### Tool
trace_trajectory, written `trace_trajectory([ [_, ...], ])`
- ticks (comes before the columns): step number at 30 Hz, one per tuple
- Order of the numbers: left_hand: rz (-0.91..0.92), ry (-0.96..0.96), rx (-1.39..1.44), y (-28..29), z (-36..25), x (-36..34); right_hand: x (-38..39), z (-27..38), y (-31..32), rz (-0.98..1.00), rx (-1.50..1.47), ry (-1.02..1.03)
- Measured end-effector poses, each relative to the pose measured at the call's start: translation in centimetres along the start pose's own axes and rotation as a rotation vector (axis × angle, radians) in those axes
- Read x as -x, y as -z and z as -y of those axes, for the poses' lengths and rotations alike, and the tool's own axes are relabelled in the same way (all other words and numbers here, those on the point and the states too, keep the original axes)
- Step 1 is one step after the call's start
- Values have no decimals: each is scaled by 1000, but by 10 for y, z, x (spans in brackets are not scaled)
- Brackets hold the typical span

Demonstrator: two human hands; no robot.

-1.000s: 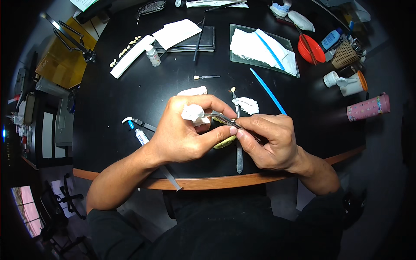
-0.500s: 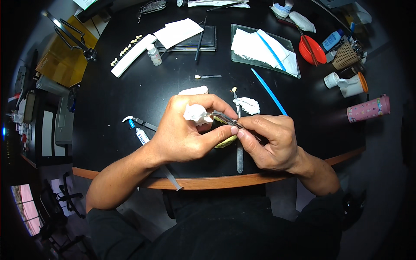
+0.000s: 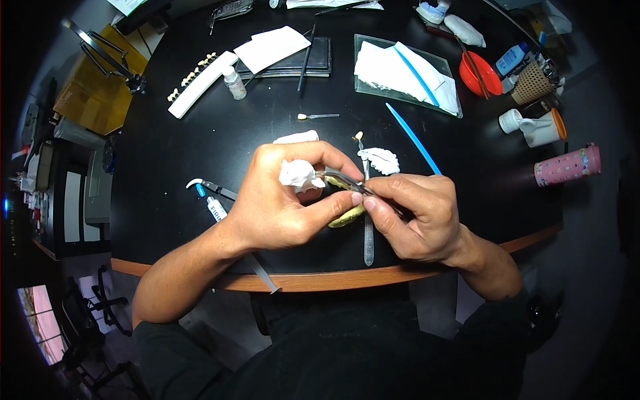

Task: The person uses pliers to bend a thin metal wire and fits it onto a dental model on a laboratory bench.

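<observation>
I take the glass tray (image 3: pixel 365 80) at the far side of the black table (image 3: pixel 220 147) as my landmark. It holds crumpled white tissue (image 3: pixel 380 67) and a blue stick (image 3: pixel 417 72) laid slantwise over it. Just right of the tray sits a red bowl (image 3: pixel 481 75) with a thin rod across it; beyond that bowl stands a woven cup (image 3: pixel 531 83) with tools in it, though I cannot tell which. Nearer me than the woven cup stands a white jar with an orange lid (image 3: pixel 543 128), and nearer still a pink tumbler (image 3: pixel 567 166) lies on its side. Left of the tray I see a small white bottle (image 3: pixel 233 83) and a white strip carrying a row of teeth (image 3: pixel 199 75).

Well nearer me than the tray, my left hand (image 3: pixel 287 207) is curled tight around a white plaster cast (image 3: pixel 298 175), thumb pressed beneath a yellowish piece (image 3: pixel 347 216). My right hand (image 3: pixel 417 217) is closed in a pinch on a slim metal instrument (image 3: pixel 343 180) whose tip touches the cast. The two hands meet fingertip to fingertip. A second metal tool (image 3: pixel 367 233) lies flat on the table under them.
</observation>
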State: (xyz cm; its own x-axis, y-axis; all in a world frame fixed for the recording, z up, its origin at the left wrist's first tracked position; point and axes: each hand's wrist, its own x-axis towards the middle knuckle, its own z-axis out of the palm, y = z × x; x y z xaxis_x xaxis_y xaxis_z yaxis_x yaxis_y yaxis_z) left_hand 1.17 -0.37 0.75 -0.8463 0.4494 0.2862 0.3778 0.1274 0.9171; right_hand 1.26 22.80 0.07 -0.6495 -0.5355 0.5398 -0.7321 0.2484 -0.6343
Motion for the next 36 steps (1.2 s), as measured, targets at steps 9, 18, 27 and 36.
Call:
trace_trajectory([
  [9, 17, -4, -30, 1, 1, -1, 2, 0, -3, -2, -7, -8],
  [18, -87, 49, 149, -4, 9, 3, -2, 2, 1, 11, 13, 9],
  [27, 5, -20, -39, 1, 1, 0, 0, 0, -1, 9, 4, 16],
  [36, 3, 20, -13, 0, 1, 0, 2, -3, -5, -5, -3, 25],
])
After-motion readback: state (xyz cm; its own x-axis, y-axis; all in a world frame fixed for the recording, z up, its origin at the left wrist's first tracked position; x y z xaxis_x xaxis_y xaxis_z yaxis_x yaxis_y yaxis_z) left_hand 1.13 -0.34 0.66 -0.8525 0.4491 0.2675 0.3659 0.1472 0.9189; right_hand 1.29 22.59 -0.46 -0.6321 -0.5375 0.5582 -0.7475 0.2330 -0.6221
